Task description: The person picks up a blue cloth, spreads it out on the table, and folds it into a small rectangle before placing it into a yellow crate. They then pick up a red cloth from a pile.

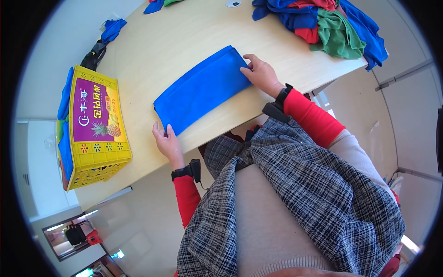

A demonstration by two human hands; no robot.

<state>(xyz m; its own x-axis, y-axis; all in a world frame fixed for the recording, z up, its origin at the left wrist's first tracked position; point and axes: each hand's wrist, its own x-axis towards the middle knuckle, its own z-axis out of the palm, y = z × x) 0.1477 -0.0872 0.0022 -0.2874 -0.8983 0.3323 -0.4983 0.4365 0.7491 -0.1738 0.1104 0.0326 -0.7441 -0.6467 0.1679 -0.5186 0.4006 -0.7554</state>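
Observation:
A blue cloth (203, 90), folded into a long flat strip, lies slantwise on the table in front of me. At its near left end is my left hand (168, 144), its thumb and forefinger apart at the cloth's edge. My right hand (263, 75) is at the far right end, the thumb touching the fabric and the forefinger stretched out beside the edge. Neither hand is closed round the cloth. Some fingers of both hands are tucked out of sight.
A yellow plastic crate (99, 159) with blue cloths in it stands at the table's left edge. Blue, red and green cloths (334, 34) are heaped at the far right. More cloths lie at the far edge, and a black object (94, 55) is behind the crate.

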